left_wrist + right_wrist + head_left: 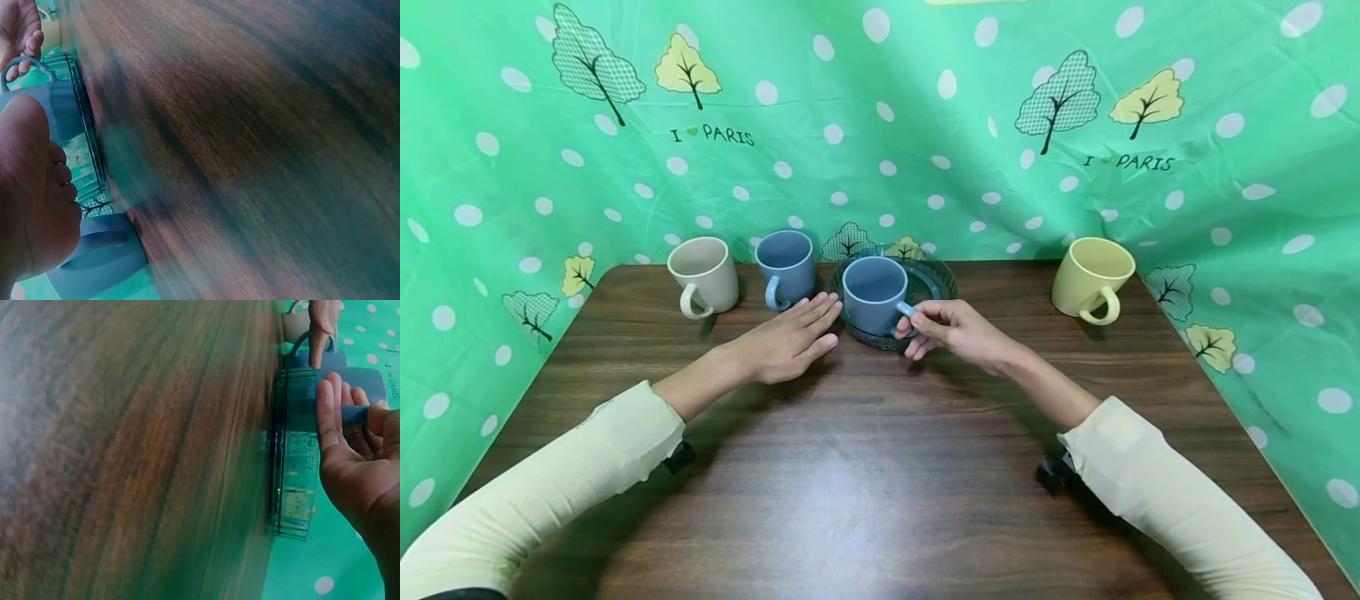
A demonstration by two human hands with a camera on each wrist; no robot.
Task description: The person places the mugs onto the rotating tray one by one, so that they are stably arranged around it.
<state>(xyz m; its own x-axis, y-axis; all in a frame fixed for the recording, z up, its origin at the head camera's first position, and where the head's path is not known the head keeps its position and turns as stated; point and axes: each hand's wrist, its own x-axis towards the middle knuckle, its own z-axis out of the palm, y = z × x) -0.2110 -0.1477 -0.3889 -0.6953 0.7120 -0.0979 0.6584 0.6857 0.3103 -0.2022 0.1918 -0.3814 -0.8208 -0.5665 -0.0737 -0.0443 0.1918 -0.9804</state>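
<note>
Held blue mug (872, 304): upright, mouth upward, within the outline of the glass dish (947, 283) at the back centre of the counter (850, 475); handle turned right and toward the front; contact between base and dish floor not discernible

Right hand (955, 329): gripping the mug handle between thumb and fingers; other fingers lower, near the front rim of the dish

Left hand (790, 342): open, back upward, fingers straight and side by side, thumb slightly apart; pointing toward the dish, near its left edge; contact with the dish not discernible

Glass dish: round, transparent, low-walled; flat on the counter, in full side profile in the right wrist view

Second blue mug (786, 258): upright, just left of the dish and behind the left hand; handle toward the front left

Off-white mug (707, 275): upright, left of the second blue mug, handle toward the front

Yellow mug (1093, 275): upright at the back right, well apart from the dish; handle toward the front

Sleeves (557, 483): pale, cuffed behind both wrists

Counter: dark wood grain, glossy patch at the front centre

Backdrop cloth (880, 108): green, with white dots, printed trees and "PARIS" lettering
</note>
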